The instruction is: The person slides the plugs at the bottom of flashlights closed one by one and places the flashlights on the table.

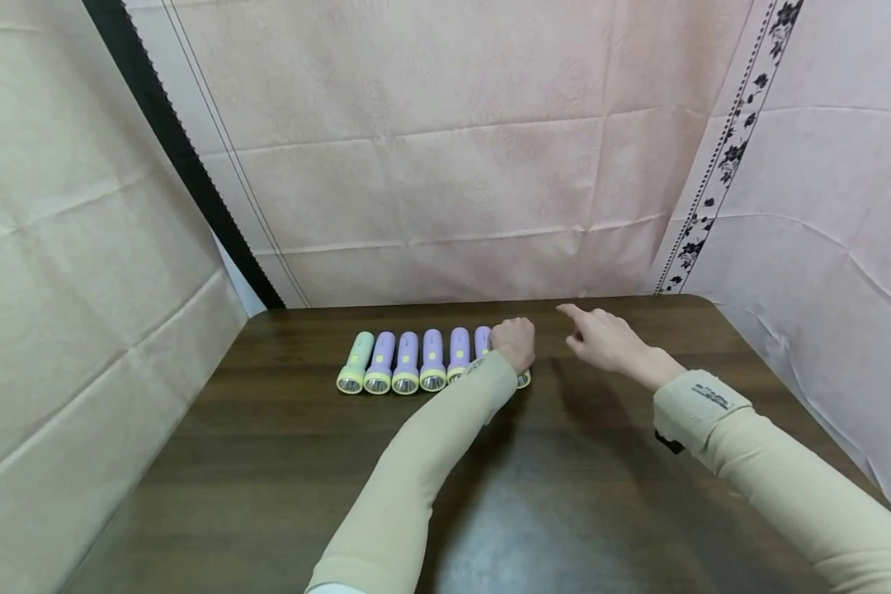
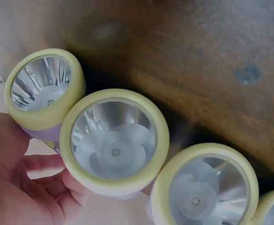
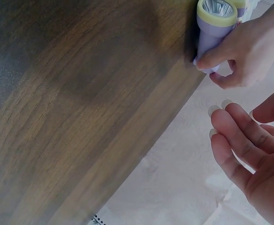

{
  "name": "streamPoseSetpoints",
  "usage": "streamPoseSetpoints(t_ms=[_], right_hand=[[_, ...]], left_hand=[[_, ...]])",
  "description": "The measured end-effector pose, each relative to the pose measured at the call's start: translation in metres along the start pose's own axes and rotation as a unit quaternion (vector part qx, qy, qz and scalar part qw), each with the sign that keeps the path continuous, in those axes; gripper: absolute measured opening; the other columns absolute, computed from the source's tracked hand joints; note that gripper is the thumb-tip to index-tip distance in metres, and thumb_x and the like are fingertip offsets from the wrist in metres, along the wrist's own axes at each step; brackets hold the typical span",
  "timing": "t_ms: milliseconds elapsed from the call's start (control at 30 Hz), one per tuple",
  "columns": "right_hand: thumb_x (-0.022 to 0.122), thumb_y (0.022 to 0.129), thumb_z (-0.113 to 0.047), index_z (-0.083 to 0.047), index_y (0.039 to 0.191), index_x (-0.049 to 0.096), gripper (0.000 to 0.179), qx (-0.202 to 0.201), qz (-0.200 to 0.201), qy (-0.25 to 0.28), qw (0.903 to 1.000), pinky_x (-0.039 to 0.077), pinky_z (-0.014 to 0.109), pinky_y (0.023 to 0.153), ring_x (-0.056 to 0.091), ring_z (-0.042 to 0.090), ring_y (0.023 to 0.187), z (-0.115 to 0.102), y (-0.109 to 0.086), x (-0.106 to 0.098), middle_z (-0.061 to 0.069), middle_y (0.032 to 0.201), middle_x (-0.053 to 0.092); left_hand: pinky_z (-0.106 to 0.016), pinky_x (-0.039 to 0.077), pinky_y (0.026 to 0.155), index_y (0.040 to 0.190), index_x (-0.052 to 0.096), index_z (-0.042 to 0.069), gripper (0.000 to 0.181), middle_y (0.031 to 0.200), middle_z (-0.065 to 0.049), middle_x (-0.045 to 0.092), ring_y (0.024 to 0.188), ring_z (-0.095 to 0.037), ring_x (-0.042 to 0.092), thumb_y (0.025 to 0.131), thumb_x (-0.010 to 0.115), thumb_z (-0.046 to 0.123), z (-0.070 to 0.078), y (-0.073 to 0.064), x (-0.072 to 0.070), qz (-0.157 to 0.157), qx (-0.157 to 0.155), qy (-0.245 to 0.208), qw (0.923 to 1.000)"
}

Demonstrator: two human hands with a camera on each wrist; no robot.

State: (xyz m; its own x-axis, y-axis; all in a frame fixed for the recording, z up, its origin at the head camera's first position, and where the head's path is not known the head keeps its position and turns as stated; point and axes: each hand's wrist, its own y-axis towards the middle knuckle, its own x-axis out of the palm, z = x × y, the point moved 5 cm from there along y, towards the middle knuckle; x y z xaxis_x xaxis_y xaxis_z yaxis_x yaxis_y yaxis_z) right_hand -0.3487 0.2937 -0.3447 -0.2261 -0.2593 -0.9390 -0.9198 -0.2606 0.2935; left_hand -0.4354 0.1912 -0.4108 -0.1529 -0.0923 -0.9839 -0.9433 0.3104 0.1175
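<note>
A row of flashlights lies side by side on the brown table, lens ends toward me. At the left end is a green flashlight [image 1: 356,363]; several purple ones with yellow rims, such as this purple flashlight [image 1: 407,364], follow it. My left hand [image 1: 514,342] grips the body of the purple flashlight [image 3: 211,35] at the right end, thumb on one side and fingers on the other. In the left wrist view the neighbouring flashlight [image 2: 114,145] sits right against it. My right hand [image 1: 605,338] hovers right of the row, holding nothing, fingers loosely extended.
The wooden table [image 1: 267,462] ends at a far edge just behind the row. A pale cloth [image 1: 453,181] hangs beyond it, and more cloth drapes [image 1: 824,206] flank both sides. My left forearm crosses in front of the row's right part.
</note>
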Motion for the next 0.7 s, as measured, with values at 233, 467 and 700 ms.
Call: streamPoseSetpoints(t_ms=[233,467,700], right_hand=[[0.056,0.083,-0.009,-0.003,0.135,0.049,0.053,-0.004,-0.007,0.002,1.0,0.043,0.036,0.054,0.052,0.015,0.061,-0.001,0.005,0.006,-0.002,0.066,0.059],[0.055,0.084,-0.01,-0.003,0.136,0.048,0.053,-0.005,-0.018,0.01,0.9998,0.042,0.034,0.055,0.05,0.014,0.06,0.0,0.009,0.012,-0.003,0.065,0.058],[0.055,0.084,-0.01,-0.004,0.135,0.049,0.052,0.0,-0.01,0.019,0.9998,0.04,0.033,0.056,0.049,0.013,0.059,0.004,0.01,0.011,-0.002,0.065,0.058]], left_hand=[[-0.034,0.055,0.057,0.107,0.069,0.019,0.02,0.103,0.003,0.072,0.089,-0.011,0.068,0.092,0.058,0.026,-0.007,0.001,-0.004,0.024,0.034,0.005,0.9991],[-0.034,0.057,0.071,0.11,0.067,0.015,0.026,0.107,-0.001,0.071,0.097,-0.016,0.068,0.093,0.058,0.033,-0.021,0.0,-0.021,0.043,0.052,-0.016,0.9976],[-0.039,0.057,0.068,0.101,0.066,0.012,0.015,0.101,-0.006,0.069,0.092,-0.025,0.069,0.094,0.054,0.018,-0.054,-0.004,-0.057,0.066,0.064,-0.069,0.9934]])
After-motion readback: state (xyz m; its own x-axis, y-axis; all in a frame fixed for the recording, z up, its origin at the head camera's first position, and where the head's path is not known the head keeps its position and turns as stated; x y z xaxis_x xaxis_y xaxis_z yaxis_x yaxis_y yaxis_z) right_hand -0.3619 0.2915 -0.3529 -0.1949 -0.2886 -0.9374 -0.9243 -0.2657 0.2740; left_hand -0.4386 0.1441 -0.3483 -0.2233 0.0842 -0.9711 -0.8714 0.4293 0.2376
